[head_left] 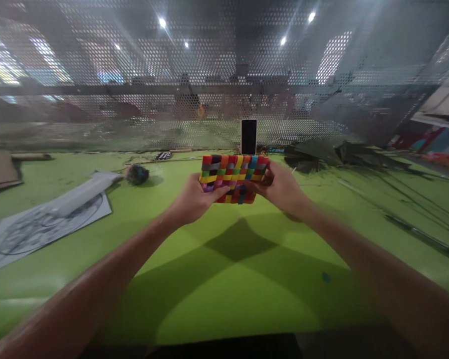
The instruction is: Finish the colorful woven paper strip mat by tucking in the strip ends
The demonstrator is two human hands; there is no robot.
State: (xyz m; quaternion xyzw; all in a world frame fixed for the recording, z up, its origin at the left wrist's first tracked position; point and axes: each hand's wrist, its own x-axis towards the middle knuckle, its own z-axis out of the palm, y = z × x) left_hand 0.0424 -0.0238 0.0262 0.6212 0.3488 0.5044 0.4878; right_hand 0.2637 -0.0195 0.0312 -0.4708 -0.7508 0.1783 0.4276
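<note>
A small woven pouch of many-coloured strips, with red, yellow, green, blue and black squares, is held up above the green table. My left hand grips its left end, thumb across the front face. At the right end, my right hand pinches it with the thumb in front and fingers behind. Both hands are closed on the pouch, and its back side is hidden. Below, a shadow of arms and pouch falls on the tabletop.
Behind the pouch a phone stands upright against a perforated metal screen. To the left lie a dark ball, a printed sheet with a white plastic roll, and cardboard. Dark leaves and long stalks lie right.
</note>
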